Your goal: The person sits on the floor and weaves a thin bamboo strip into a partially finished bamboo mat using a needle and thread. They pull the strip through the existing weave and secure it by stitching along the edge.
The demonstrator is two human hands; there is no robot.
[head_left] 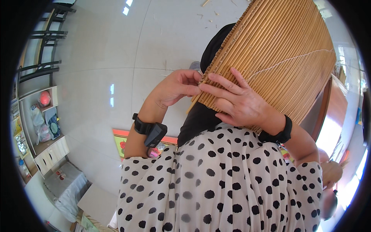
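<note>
Dotted top [216, 181]; L hand [178, 88] @ slat mat [286, 42] edge, R hand [243, 101] atop.

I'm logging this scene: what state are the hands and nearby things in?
Tan mat of slender sticks: spread open over the black-clothed leg.
Left bare hand: fingertips at the mat's edge.
Right bare hand: fingers spread on the mat.
Thin white thread: lying slack across the mat.
Two black wristbands: fastened around the arms.
</note>
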